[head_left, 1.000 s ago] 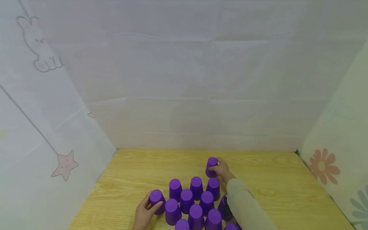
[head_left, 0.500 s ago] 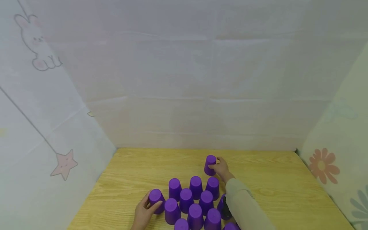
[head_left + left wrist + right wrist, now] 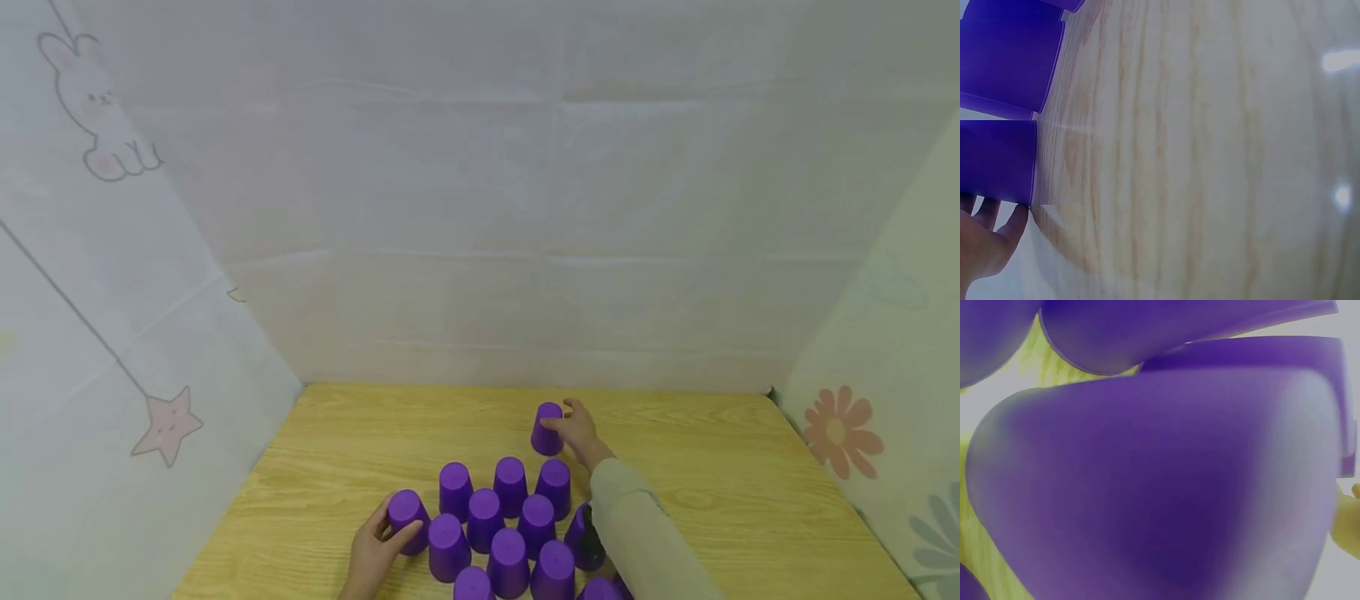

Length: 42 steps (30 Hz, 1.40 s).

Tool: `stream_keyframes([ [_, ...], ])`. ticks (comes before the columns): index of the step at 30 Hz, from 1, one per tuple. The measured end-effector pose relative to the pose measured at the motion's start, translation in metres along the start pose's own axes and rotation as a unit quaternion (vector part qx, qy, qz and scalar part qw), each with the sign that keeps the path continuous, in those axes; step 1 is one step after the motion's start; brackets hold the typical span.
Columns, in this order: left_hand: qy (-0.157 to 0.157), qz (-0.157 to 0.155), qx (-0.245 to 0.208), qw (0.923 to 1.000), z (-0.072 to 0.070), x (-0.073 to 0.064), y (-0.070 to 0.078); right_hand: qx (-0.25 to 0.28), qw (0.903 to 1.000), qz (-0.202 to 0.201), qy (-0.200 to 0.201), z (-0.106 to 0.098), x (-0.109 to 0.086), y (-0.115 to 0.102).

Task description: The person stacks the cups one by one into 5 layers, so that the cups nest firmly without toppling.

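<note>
Upside-down purple plastic cups stand in a cluster on the wooden table. At the left end of the cluster, my left hand point(image 3: 372, 553) grips one purple cup point(image 3: 405, 512), thumb across its near side and fingers behind it. In the left wrist view its fingertips point(image 3: 1016, 219) lie against the cup's wall near the rim. My right hand point(image 3: 582, 432) reaches over the right side to a lone purple cup point(image 3: 546, 442) behind the others. Its thumb overlaps that cup's side, while the other fingers are raised off toward the right.
Several more purple cups point(image 3: 508, 562) stand close together in rows between the arms. A purple cup point(image 3: 1147, 481) fills most of the right wrist view, near the right forearm point(image 3: 637, 517). The wooden table point(image 3: 360, 433) meets a pale cloth wall point(image 3: 480, 317) at the back.
The right hand has shifted the far cup slightly back and left, and its fingers have loosened from it. The left hand has kept its hold on its cup.
</note>
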<state>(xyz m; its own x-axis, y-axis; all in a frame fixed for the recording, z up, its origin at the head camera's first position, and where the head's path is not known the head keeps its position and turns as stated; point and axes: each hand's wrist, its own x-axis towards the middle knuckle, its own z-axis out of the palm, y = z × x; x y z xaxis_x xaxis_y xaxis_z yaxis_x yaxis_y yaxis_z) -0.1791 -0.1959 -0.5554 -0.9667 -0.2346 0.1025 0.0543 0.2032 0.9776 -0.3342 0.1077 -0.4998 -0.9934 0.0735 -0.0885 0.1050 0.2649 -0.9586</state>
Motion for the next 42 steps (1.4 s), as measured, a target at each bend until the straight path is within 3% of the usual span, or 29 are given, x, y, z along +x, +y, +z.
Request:
stream_keyframes([
  [13, -0.006, -0.003, -0.015, 0.9999, 0.002, 0.003, 0.003, 0.011, 0.9994, -0.024, -0.022, -0.019, -0.006, -0.029],
  [22, 0.021, 0.047, -0.025, 0.9984, 0.001, 0.0, 0.0, -0.001, 0.9986, -0.035, -0.04, -0.031, -0.012, -0.043],
  [30, 0.014, 0.0, -0.023, 0.9996, -0.004, 0.002, 0.006, -0.001, 0.9972, -0.044, -0.061, -0.04, -0.024, -0.051],
  [42, 0.004, 0.009, 0.01, 0.9999, -0.013, 0.014, 0.017, -0.011, 0.9913, -0.087, -0.098, -0.059, -0.047, -0.048],
])
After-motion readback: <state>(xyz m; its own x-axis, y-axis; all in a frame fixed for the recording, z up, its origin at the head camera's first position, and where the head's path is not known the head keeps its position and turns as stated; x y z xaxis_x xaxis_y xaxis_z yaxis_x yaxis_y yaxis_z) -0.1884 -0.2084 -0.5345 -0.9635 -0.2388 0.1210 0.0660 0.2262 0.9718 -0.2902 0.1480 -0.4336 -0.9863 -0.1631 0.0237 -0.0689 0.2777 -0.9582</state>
